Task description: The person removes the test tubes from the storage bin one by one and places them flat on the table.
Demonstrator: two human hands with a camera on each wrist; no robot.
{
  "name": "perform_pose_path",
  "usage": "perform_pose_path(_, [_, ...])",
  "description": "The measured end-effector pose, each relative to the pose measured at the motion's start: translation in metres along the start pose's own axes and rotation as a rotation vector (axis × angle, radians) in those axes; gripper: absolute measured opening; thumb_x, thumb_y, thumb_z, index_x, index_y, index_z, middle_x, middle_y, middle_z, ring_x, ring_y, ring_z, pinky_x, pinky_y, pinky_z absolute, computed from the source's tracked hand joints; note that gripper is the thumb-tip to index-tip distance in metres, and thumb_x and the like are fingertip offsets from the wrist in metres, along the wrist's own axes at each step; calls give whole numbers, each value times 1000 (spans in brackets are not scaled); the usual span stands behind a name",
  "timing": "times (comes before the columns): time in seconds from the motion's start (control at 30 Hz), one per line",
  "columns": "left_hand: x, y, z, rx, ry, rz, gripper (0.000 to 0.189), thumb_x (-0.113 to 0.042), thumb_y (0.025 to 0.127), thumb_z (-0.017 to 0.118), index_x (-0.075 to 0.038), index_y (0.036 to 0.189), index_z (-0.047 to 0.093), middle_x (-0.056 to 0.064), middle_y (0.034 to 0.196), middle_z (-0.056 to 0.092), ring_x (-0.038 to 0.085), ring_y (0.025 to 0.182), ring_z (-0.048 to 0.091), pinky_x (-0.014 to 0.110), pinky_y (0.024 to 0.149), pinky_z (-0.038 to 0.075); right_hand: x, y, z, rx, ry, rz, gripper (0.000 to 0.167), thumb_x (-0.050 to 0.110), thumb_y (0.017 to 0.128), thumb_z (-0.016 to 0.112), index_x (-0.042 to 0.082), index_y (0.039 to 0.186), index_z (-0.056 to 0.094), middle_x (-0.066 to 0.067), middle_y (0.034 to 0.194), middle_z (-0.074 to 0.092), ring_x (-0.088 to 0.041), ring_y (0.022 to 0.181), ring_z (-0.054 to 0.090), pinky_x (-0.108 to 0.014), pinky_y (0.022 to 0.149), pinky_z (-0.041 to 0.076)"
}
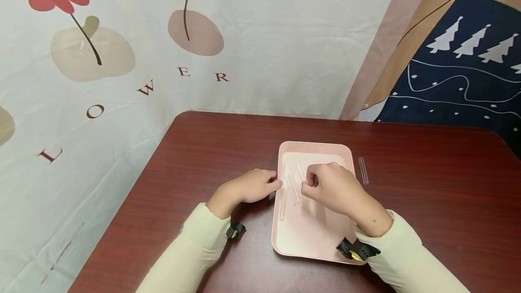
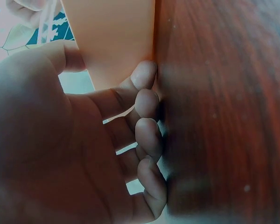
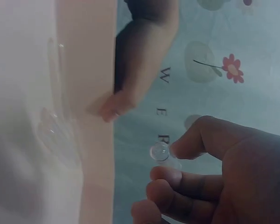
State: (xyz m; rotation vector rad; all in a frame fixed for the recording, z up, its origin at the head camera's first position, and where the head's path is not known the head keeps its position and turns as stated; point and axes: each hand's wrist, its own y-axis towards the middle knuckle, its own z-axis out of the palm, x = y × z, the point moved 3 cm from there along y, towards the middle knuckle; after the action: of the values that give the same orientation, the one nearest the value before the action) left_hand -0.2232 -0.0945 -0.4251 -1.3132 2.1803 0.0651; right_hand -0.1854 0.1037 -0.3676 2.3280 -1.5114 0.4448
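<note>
My right hand is over the pink tray. Between its thumb and index finger it pinches a clear test tube, whose round end faces the camera in the right wrist view. At the tray's left side, my left hand holds the rim, thumb over the edge and index fingertip against the outer wall in the left wrist view. Its other fingers are bent beside the tabletop. Several more clear test tubes lie in the tray's left half.
One clear test tube lies on the dark red wooden table, just right of the tray. Behind the table hang a white flower-print cloth and a navy cloth with white trees.
</note>
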Motion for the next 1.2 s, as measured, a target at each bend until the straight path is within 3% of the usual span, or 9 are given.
perform_pose_path(0.23, [0,0,1,-6,7,0,30,-36,99,40,-19,81,56,-3,73,55,17,83,56,33,82,46,-3,-2,-17,-64,-1,1,18,17,78,64,20,63,53,9,56,45,-8,51,39,-24,49,31])
perform_pose_path(0.6, [-1,0,1,-11,23,4,30,-35,99,40,-17,78,53,-3,71,52,18,82,55,33,82,45,-15,-10,-32,-68,-16,49,14,17,80,63,18,67,57,6,58,50,-11,54,43,-27,51,35])
perform_pose_path(0.83, [-1,-1,1,-7,19,-10,31,-35,99,40,-17,79,54,-2,71,51,18,82,55,33,82,45,-24,-16,-43,-119,-13,47,14,18,83,64,17,70,60,5,59,52,-11,55,45,-26,51,36])
perform_pose_path(1.2, [0,0,1,-1,1,-13,30,-36,99,40,-18,80,54,-4,70,48,17,80,54,32,79,44,-41,-24,-45,-175,9,43,15,17,85,64,19,70,62,7,61,54,-10,58,47,-25,55,38])
